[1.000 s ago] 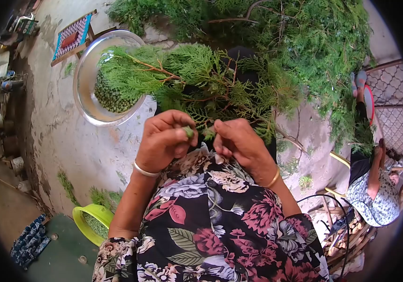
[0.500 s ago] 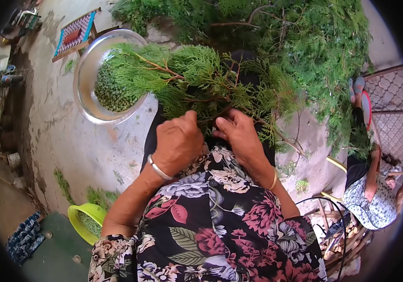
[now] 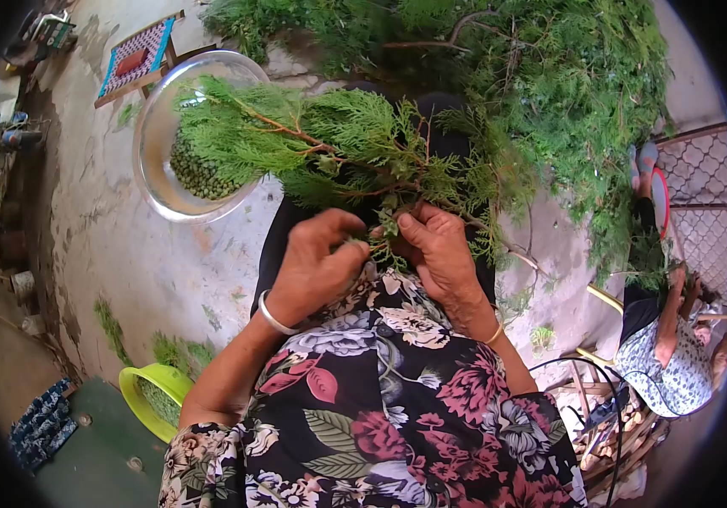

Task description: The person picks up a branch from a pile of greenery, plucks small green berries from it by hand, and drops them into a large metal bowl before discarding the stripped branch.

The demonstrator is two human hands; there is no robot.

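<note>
A leafy evergreen branch [image 3: 295,140] lies across my lap, its left tips reaching over a metal basin [image 3: 150,182]. My right hand [image 3: 439,254] pinches a twig of it between thumb and fingers. Small green cones [image 3: 390,218] show on the sprig beside that thumb. Just left of the sprig is my left hand [image 3: 317,258], its fingers curled in and slightly blurred; whatever they hold is hidden. Inside the basin is a heap of small green cones [image 3: 198,169], partly covered by the foliage.
A large pile of cut branches [image 3: 575,102] fills the back right. A yellow-green bowl [image 3: 130,385] stands at lower left, near a low woven stool [image 3: 136,59] further back. At right, another person [image 3: 664,356] sits near firewood [image 3: 626,432] and a black cable [image 3: 620,423].
My left hand has drawn down and back from the branch, and its fingers have loosened a little. My right hand has turned slightly, bringing the cone-bearing sprig into view.
</note>
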